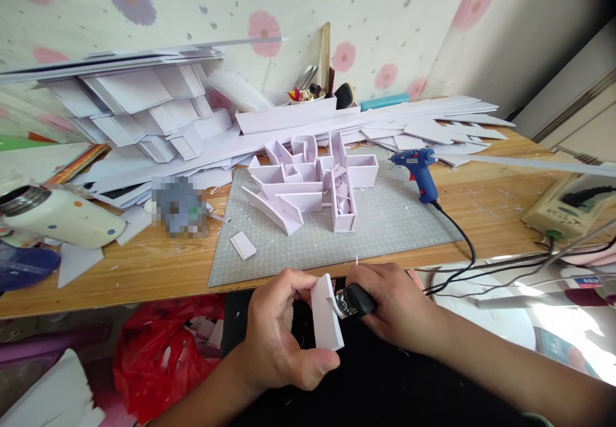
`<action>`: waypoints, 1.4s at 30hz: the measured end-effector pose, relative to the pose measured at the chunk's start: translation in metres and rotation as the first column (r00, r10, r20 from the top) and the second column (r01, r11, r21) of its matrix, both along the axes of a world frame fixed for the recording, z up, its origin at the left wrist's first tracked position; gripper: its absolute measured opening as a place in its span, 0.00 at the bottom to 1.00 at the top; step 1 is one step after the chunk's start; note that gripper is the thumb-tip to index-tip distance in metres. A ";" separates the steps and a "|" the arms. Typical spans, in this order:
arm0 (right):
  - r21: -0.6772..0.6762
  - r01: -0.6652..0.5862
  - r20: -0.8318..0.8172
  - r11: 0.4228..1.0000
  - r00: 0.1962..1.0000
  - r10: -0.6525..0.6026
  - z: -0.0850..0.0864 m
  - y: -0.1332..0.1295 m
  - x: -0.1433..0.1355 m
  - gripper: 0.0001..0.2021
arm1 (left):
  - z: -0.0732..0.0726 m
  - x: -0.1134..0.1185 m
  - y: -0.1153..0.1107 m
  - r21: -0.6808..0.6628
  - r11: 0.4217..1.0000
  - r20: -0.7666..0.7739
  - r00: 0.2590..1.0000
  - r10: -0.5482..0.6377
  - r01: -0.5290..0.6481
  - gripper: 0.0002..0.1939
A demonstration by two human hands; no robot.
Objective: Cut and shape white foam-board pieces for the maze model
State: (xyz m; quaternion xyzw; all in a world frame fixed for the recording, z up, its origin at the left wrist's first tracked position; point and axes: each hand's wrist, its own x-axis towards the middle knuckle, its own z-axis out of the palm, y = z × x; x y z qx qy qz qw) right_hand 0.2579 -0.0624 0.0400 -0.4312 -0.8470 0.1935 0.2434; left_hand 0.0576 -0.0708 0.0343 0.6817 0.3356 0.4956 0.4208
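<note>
My left hand (279,331) grips a small white foam board piece (325,318) by its ends, tilted upright over my lap. In my right hand (394,305) is a black utility knife (359,300), its blade against the right edge of the piece. Beyond the hands a grey cutting mat (389,221) covers part of the table. On it stand several open white foam board boxes and channels (291,189), one holding small scraps (342,192). Another small flat board piece (244,245) lies alone near the mat's left side.
A blue glue gun (418,170) stands at the mat's right, its cord (462,231) dropping over the table edge. White sheets (433,128) and stacked boxes (139,106) line the back. A cream bottle (72,218) lies left; a power strip (561,202) sits right. A red bag (158,356) hangs below.
</note>
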 end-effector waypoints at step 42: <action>-0.125 -0.122 -0.110 0.985 0.988 0.108 -0.013 -0.009 -0.002 0.06 | 0.004 -0.008 -0.005 0.124 0.989 -0.177 0.979 0.101 -0.080 0.24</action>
